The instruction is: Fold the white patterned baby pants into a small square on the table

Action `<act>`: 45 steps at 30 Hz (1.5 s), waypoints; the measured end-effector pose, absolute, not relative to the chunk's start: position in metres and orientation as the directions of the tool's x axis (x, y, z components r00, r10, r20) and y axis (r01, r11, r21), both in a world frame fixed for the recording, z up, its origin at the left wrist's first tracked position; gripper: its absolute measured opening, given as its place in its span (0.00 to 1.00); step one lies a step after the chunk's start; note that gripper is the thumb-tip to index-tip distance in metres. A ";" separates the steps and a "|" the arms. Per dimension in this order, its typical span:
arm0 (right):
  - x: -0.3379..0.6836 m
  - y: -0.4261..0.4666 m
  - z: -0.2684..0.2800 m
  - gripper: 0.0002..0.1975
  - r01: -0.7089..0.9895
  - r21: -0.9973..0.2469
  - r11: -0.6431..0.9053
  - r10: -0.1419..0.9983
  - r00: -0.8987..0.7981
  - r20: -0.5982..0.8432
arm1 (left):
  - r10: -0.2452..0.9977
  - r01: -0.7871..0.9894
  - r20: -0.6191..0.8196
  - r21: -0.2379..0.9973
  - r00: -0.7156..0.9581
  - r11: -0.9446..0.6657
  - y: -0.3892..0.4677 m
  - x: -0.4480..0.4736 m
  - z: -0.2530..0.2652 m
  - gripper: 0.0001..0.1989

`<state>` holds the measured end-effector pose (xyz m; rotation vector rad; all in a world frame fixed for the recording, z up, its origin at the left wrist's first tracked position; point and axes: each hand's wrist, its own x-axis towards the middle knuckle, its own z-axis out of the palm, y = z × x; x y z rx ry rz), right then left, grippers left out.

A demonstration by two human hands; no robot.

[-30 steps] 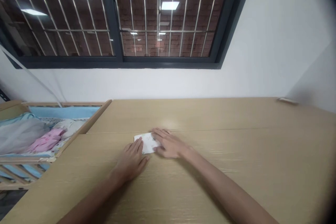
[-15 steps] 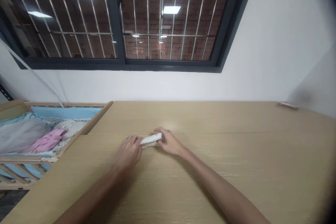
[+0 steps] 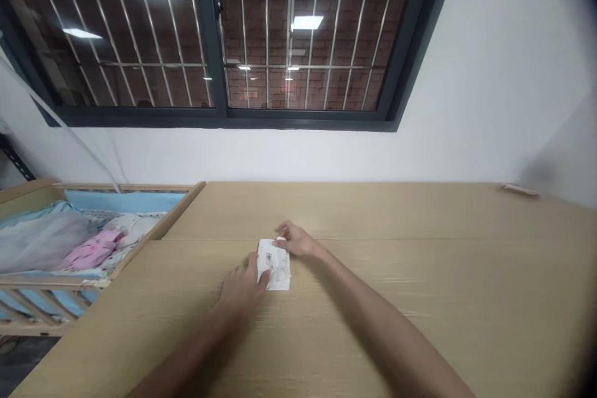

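A folded white diaper [image 3: 276, 267] with small grey printed marks is upright or tilted over the wooden tabletop [image 3: 354, 311], its flat face towards me. My left hand [image 3: 245, 283] is closed on its left edge, the thumb lying across the lower front. At the top right corner, my right hand [image 3: 296, 240] pinches it with the thumb in front; its other fingers reach past the upper edge. Whether the diaper's bottom edge touches the tabletop, I cannot tell.
To the left stands a wooden crib [image 3: 184, 208] with blue lining, holding a pink cloth [image 3: 96, 249] and pale bedding. A small flat object [image 3: 520, 190] lies at the tabletop's far right. Behind are a white wall and a barred window [image 3: 303, 118].
The diaper has turned from edge-on to showing its printed face. My left hand has shifted right and slightly down, while my right hand has moved slightly up. The view has shifted a little.
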<state>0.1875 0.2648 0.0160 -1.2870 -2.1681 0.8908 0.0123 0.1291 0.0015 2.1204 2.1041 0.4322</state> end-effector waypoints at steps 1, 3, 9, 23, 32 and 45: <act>0.187 0.262 0.018 0.24 0.600 -0.701 0.385 0.885 -0.455 0.098 | 0.991 0.964 0.136 0.261 0.008 -0.044 0.125 0.016 0.005 0.17; 0.185 0.247 0.028 0.25 0.593 -0.617 0.518 0.832 -0.516 0.202 | 0.971 0.973 0.225 0.189 0.085 -0.130 0.112 0.026 0.008 0.18; 0.175 0.180 0.055 0.27 0.335 -0.468 0.818 0.424 -0.901 0.095 | 0.823 0.924 0.470 0.035 0.320 -0.380 0.077 0.055 -0.021 0.20; 0.182 0.251 0.012 0.27 0.440 -0.417 0.795 0.508 -0.859 0.062 | 0.891 0.940 0.356 0.087 0.280 -0.330 0.080 0.061 -0.044 0.32; 0.184 0.255 0.000 0.33 0.625 -0.224 0.748 0.664 -0.717 0.212 | 0.911 0.890 0.283 0.259 0.301 -0.374 0.096 0.033 -0.010 0.21; 0.173 0.202 0.007 0.11 0.779 -0.142 0.611 0.758 -0.523 0.391 | 0.998 0.958 0.033 0.280 0.044 -0.052 0.127 -0.003 0.009 0.13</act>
